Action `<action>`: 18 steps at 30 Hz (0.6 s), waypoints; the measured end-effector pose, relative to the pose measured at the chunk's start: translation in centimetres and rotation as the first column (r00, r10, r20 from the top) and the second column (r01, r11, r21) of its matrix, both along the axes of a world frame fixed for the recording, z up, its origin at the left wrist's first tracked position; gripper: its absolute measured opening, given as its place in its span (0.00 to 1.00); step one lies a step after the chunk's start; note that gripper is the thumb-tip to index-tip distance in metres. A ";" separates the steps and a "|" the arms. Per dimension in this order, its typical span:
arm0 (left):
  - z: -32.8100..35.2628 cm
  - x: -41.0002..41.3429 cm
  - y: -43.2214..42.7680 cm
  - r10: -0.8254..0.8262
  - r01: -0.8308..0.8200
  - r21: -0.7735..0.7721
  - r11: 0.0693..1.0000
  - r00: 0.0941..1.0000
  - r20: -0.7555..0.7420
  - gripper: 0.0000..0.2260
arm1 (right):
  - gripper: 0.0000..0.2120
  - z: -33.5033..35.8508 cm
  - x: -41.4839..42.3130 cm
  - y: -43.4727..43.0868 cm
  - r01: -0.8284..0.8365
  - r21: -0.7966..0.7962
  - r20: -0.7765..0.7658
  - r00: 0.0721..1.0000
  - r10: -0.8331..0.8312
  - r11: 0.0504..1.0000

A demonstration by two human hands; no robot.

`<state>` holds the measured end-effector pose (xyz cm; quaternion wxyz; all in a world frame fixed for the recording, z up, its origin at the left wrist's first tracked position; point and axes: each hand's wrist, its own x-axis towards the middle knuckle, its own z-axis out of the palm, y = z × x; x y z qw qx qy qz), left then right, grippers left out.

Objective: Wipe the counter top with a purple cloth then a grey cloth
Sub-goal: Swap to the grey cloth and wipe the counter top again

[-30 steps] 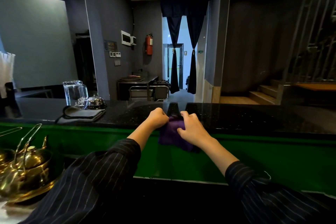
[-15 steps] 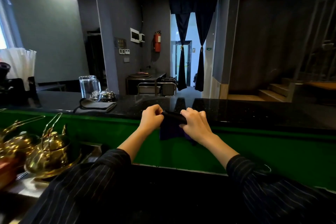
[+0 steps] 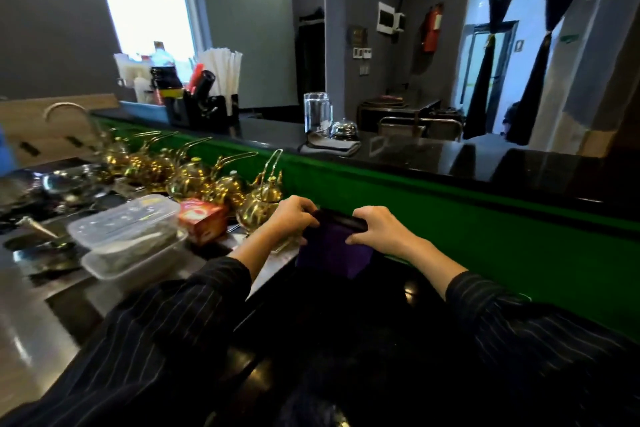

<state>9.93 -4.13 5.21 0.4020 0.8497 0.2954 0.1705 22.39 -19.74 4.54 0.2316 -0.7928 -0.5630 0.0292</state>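
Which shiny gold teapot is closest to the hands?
The gold teapot at the near end of the row, right beside the left hand, which grips the purple cloth together with the right hand. The other teapots line up farther off, toward the tap.

The black counter top (image 3: 433,152) before me carries a tall glass (image 3: 317,111). A silver bell (image 3: 344,130) sits just right of the glass, a folded grey cloth (image 3: 330,148) just in front of it, and a black caddy (image 3: 204,107) of straws well to its left. Below the glass, my steel worktop (image 3: 31,315) holds gold teapots (image 3: 258,204), clear plastic tubs (image 3: 128,229) and a red box (image 3: 202,218).
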 end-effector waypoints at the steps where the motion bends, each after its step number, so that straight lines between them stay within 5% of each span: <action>1: -0.2 -1.4 1.4 -0.004 0.006 0.036 0.999 0.999 -0.048 0.07 | 0.13 -0.5 -0.9 1.3 -0.035 -0.003 -0.013 0.999 0.035 0.999; 3: -0.6 -3.7 4.1 -0.009 0.018 0.076 0.997 0.992 -0.122 0.07 | 0.09 -1.4 -2.3 4.0 -0.075 -0.007 -0.060 0.995 0.074 0.997; 12: -5.7 -8.6 11.6 0.115 -0.078 0.181 0.980 0.972 -0.203 0.14 | 0.24 -6.1 -6.1 13.5 0.019 -0.163 -0.180 0.982 -0.048 0.986; 18: -10.2 -8.0 11.6 0.156 -0.072 0.421 0.904 0.973 -0.169 0.14 | 0.18 -8.9 -6.5 14.3 0.056 -0.128 0.032 0.998 -0.052 0.990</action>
